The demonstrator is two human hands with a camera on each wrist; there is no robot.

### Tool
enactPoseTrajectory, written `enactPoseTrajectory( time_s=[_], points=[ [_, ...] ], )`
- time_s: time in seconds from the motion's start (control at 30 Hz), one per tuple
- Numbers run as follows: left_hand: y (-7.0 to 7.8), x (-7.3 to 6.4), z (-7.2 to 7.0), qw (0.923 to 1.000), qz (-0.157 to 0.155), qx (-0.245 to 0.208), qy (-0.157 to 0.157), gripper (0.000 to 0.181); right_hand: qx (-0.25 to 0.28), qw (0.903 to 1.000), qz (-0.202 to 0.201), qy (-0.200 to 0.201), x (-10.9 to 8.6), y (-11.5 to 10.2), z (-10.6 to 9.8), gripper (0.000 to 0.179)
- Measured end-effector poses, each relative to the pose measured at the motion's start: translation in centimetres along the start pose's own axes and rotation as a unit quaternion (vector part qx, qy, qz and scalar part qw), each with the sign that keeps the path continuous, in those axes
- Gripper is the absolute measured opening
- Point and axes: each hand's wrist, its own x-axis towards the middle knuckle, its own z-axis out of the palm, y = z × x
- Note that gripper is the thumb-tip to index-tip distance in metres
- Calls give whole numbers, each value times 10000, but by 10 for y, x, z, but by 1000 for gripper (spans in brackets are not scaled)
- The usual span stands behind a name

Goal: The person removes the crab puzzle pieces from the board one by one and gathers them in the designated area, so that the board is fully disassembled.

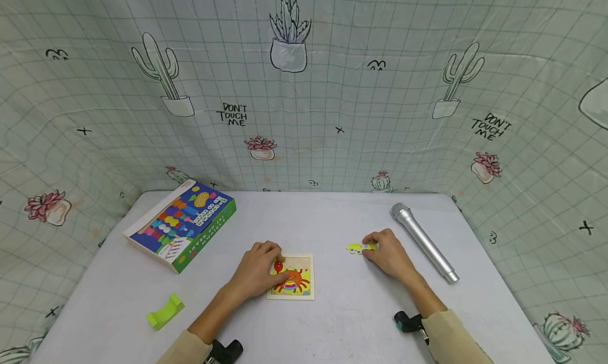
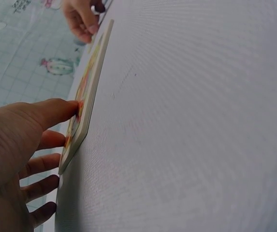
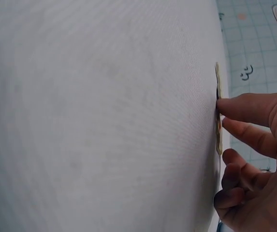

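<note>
A square wooden crab puzzle (image 1: 304,287) lies flat near the middle of the table, an orange crab and a red balloon on its face. My left hand (image 1: 258,269) holds it at its left side, thumb on the picture and fingertips along the edge. In the left wrist view the thumb (image 2: 56,112) presses on its face. To the right, a small yellow-green puzzle piece (image 1: 353,248) lies at the fingertips of my right hand (image 1: 390,254). Thumb and index finger pinch the piece (image 3: 219,137) across its edges; the other fingers are curled under the palm.
A silver microphone (image 1: 425,242) lies slanted beyond the right hand. At the back left sits a colourful box (image 1: 185,221) with a green side. A light-green curved block (image 1: 165,312) is at the front left. Behind the white table (image 1: 328,327) hangs a cactus-print cloth (image 1: 323,95).
</note>
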Motion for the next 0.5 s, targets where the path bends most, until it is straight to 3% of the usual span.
enactPoseTrajectory(
  time_s=[0.5],
  points=[
    [1,0,-1,9999,-44,48,-95,34,-17,9999,-14,-142,-1,2,0,23]
  ],
)
